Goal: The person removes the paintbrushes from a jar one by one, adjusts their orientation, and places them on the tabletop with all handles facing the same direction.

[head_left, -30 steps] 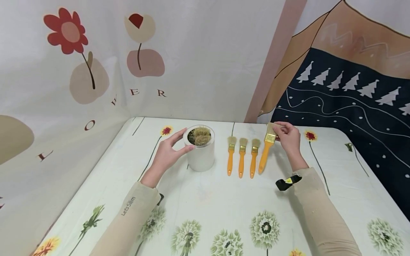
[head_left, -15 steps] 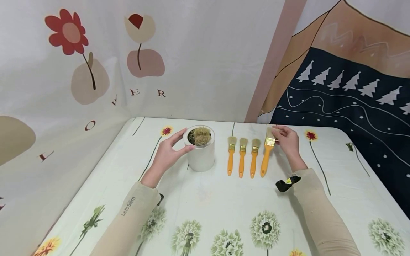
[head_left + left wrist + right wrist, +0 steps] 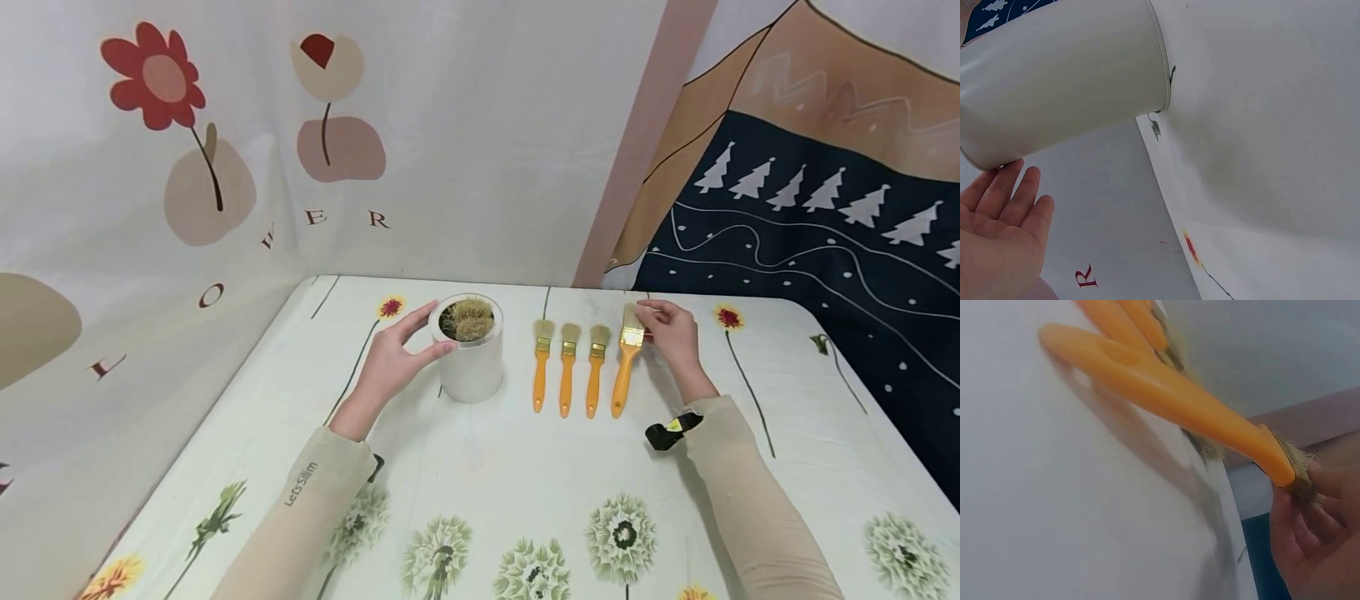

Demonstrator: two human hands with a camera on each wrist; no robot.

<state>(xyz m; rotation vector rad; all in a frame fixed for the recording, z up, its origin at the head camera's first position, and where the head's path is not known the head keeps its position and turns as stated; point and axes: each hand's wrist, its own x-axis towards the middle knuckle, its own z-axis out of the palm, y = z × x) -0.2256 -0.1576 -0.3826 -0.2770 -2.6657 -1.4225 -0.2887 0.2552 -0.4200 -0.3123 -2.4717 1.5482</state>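
A white cylindrical holder (image 3: 471,371) stands upright on the table, with bristle tops (image 3: 471,319) of brushes showing inside its rim. My left hand (image 3: 397,350) holds the holder's rim from the left, thumb in front and index finger behind; in the left wrist view its other fingers (image 3: 1007,194) hang loose by the wall. My right hand (image 3: 671,333) pinches a paintbrush (image 3: 624,367) at its pale bristles. That brush's orange handle (image 3: 1166,394) points toward me, low over the table. Left of it, several more orange-handled paintbrushes (image 3: 567,375) lie side by side, bristles pointing away.
A white cloth with printed flowers covers the table (image 3: 480,475). Behind it hangs a pale curtain (image 3: 480,167) with flower prints, and a dark blue tree-patterned cloth (image 3: 795,217) hangs at the right. Each wrist wears a black strap (image 3: 663,432).
My right hand has lowered the paintbrush and brought it slightly nearer, its handle now roughly in line with the other brushes. The left hand and the holder have stayed put.
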